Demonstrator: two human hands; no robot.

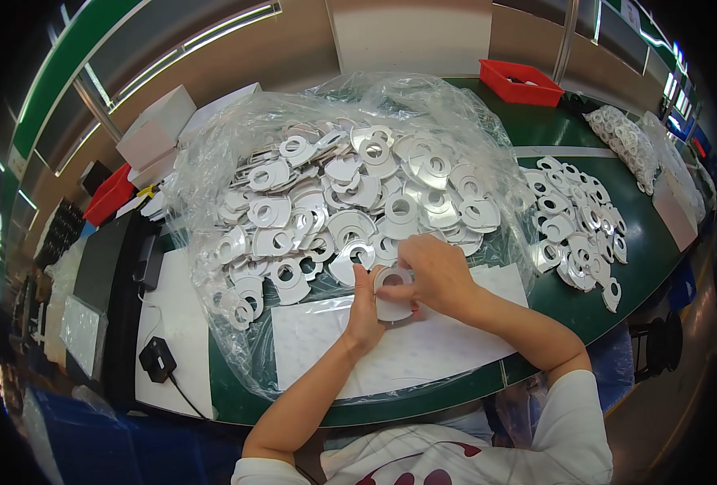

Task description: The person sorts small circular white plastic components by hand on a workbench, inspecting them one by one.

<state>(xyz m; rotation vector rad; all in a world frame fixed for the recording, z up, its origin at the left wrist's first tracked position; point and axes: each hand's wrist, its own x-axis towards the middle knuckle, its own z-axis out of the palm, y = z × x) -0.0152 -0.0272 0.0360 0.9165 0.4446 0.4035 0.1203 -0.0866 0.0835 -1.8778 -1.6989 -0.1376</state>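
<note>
Between my two hands is a white plastic part (393, 309) with a round hole, held above a white sheet (318, 335). My left hand (364, 314) grips its left edge, thumb pointing up. My right hand (438, 273) is bent over its right side, with fingers at the hole; some fingertips are hidden. Just beyond my hands, a large heap of similar white ring-shaped parts (346, 190) lies on clear plastic film (205, 153). Several of these parts look shiny on one face.
A smaller group of white parts (573, 222) lies to the right on the green table (641, 275). A red bin (520, 83) and a bag of white pieces (621, 145) stand farther back. At left are white boxes (156, 125), another red bin (108, 194) and a small black device (157, 360) with a cable.
</note>
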